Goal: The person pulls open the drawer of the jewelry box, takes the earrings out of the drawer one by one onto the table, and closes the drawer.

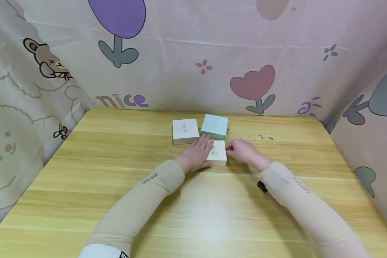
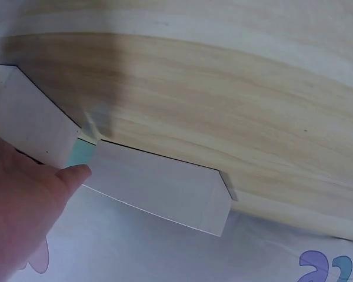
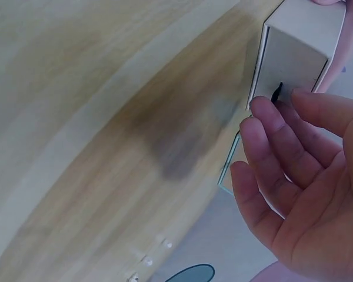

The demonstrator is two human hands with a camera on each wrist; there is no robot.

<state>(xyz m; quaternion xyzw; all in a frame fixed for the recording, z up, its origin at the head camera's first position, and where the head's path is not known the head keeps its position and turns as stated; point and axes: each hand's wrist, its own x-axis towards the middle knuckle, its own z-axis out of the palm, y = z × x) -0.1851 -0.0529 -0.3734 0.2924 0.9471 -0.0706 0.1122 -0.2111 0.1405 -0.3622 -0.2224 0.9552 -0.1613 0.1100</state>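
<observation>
A white drawer-style box (image 1: 218,152) with dark lettering sits mid-table. The left hand (image 1: 197,153) rests across its left part, fingers mostly straight over the top and thumb low at the near side. At the box's right end, the right hand (image 1: 242,150) pinches a small dark ribbon pull tab (image 3: 277,92) between thumb and fingertips. The drawer's end face (image 3: 294,64) sits within the outer sleeve. Behind stand a second white box (image 1: 185,130) and a light-blue box (image 1: 214,126), each with a small tab on its right side.
Several small shiny pieces, perhaps earrings (image 1: 261,137), lie right of the boxes on the wooden table (image 1: 213,215). Under the right forearm shows a small black object (image 1: 262,186). A patterned cloth (image 1: 187,82) hangs along the back and sides.
</observation>
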